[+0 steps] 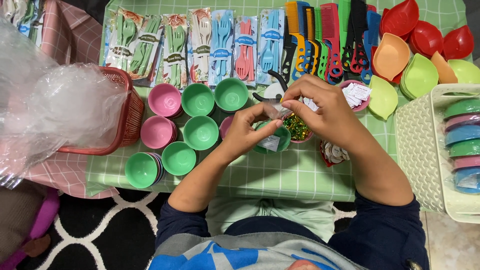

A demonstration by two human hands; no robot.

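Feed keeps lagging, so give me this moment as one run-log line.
left hand: pinching clear wrap | right hand: pinching same wrap | under hands: wrapped green bowl | beside: gold twist ties | surface: green checked cloth

One head-worn camera looks steeply down, close over a green checked cloth.

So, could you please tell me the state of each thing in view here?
Left hand: pinching a small clear wrapper, over the green bowl.
Right hand: pinching the same wrapper.
Green bowl: upright, wrapped, labelled.
Red basket: stuffed with clear plastic bags.
Stacked bowls: nested, upright.
Cutlery packs: sealed, lying flat.
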